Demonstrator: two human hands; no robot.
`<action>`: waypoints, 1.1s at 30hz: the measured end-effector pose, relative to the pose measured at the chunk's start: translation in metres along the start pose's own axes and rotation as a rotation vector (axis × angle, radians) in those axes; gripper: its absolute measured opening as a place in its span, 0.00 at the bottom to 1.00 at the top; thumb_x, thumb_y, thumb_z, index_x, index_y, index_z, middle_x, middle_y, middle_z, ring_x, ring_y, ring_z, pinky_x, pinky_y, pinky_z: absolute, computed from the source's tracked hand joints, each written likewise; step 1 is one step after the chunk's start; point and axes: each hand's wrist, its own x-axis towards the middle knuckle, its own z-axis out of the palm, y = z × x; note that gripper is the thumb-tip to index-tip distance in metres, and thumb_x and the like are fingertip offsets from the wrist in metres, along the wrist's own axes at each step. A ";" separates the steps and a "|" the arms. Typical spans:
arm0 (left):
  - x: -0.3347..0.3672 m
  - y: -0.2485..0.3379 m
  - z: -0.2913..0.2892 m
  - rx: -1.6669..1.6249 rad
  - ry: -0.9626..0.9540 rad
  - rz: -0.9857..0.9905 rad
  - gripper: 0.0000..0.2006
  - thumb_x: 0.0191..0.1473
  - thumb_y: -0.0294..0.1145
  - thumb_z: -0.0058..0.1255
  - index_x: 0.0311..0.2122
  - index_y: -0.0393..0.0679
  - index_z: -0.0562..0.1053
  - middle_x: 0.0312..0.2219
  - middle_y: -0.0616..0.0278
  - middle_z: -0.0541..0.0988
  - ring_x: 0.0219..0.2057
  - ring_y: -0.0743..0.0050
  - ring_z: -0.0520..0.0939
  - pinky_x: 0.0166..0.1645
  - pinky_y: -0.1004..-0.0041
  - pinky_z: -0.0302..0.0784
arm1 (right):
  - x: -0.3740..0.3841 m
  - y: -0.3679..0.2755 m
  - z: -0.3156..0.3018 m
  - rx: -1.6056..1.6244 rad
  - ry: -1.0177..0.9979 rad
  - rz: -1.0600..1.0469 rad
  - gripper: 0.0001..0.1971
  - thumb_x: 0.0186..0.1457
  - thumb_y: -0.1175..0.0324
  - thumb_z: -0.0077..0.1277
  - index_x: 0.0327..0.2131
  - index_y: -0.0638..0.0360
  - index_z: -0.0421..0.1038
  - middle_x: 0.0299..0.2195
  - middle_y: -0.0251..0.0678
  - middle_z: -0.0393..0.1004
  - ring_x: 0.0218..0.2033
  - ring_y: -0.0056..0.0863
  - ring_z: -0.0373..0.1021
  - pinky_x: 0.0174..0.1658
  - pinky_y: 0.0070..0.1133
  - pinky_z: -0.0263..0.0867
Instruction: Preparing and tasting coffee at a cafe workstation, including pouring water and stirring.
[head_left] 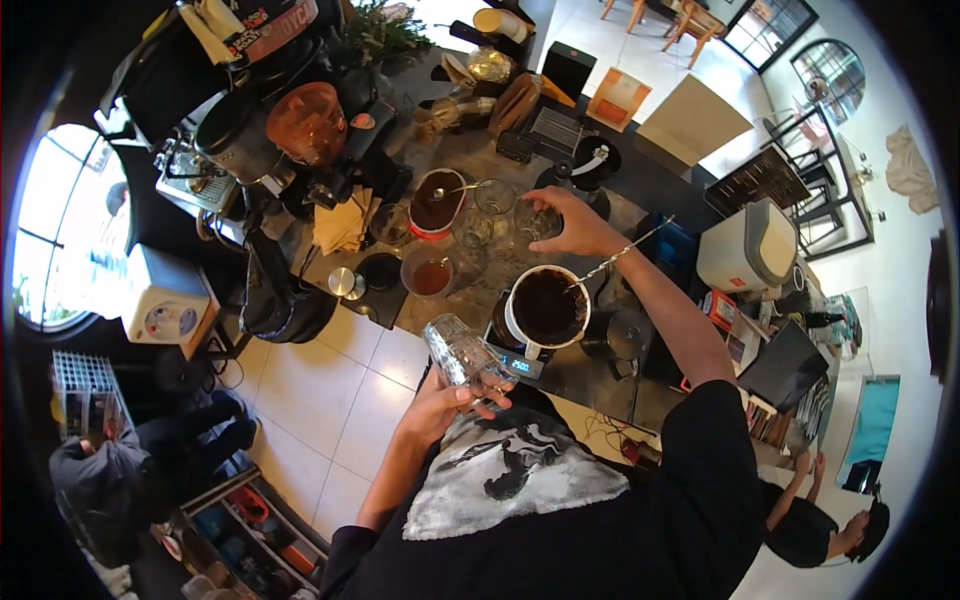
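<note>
My left hand [437, 408] is wrapped round a clear drinking glass [460, 348], held tilted in front of my chest. At the counter's far side, my right hand [578, 226] has its fingers and thumb round a small clear glass [537, 222]. Other clear glasses [480, 232] stand just left of it. Between my arms, a white dripper [513, 325] full of wet dark coffee grounds [550, 303] sits over a digital scale [520, 362]. A bar spoon with a twisted handle [628, 249] leans out of the grounds, passing close to my right forearm.
Left of the glasses are a red-rimmed container of dark grounds [436, 212] with a spoon, a glass of amber-brown liquid [427, 274], and paper filters [342, 222]. A dark metal pitcher [626, 335] stands right of the dripper. People are at lower left [110, 480] and lower right [800, 525].
</note>
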 end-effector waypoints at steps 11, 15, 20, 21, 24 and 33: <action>-0.017 -0.016 0.013 -0.081 0.070 0.045 0.38 0.39 0.46 0.63 0.53 0.38 0.59 0.42 0.41 0.77 0.39 0.50 0.82 0.37 0.65 0.80 | 0.023 0.003 0.021 -0.223 -0.188 -0.193 0.40 0.39 0.51 0.65 0.56 0.54 0.62 0.46 0.42 0.68 0.51 0.41 0.62 0.56 0.33 0.55; -0.020 -0.018 0.013 -0.056 0.083 0.057 0.40 0.39 0.48 0.62 0.54 0.38 0.58 0.41 0.41 0.77 0.38 0.51 0.82 0.37 0.65 0.80 | 0.022 0.004 0.030 -0.349 -0.221 -0.189 0.40 0.39 0.49 0.65 0.56 0.52 0.63 0.45 0.40 0.68 0.51 0.39 0.61 0.57 0.34 0.51; -0.018 -0.017 0.016 -0.045 0.102 0.019 0.41 0.39 0.49 0.62 0.54 0.37 0.58 0.42 0.41 0.76 0.38 0.53 0.82 0.37 0.66 0.80 | 0.020 0.026 0.044 -0.538 -0.189 -0.224 0.43 0.39 0.41 0.64 0.57 0.48 0.61 0.49 0.38 0.68 0.58 0.38 0.57 0.66 0.46 0.34; -0.017 -0.017 0.016 -0.046 0.094 0.020 0.41 0.39 0.49 0.62 0.54 0.37 0.58 0.42 0.41 0.76 0.38 0.53 0.82 0.37 0.66 0.80 | 0.021 0.030 0.046 -0.538 -0.184 -0.222 0.43 0.39 0.41 0.64 0.57 0.48 0.61 0.49 0.38 0.68 0.58 0.38 0.57 0.66 0.46 0.34; -0.015 -0.018 0.018 -0.043 0.079 0.019 0.40 0.39 0.49 0.62 0.54 0.37 0.59 0.42 0.40 0.76 0.38 0.53 0.82 0.38 0.65 0.80 | 0.020 0.037 0.053 -0.588 -0.184 -0.225 0.45 0.38 0.36 0.61 0.58 0.46 0.60 0.52 0.37 0.67 0.61 0.37 0.54 0.66 0.51 0.25; 0.000 -0.021 0.017 -0.032 -0.034 0.007 0.38 0.41 0.50 0.62 0.53 0.38 0.60 0.43 0.42 0.76 0.39 0.51 0.81 0.38 0.64 0.80 | 0.018 0.050 0.061 -0.595 -0.130 -0.227 0.46 0.39 0.32 0.57 0.59 0.43 0.58 0.53 0.36 0.68 0.64 0.37 0.51 0.66 0.53 0.20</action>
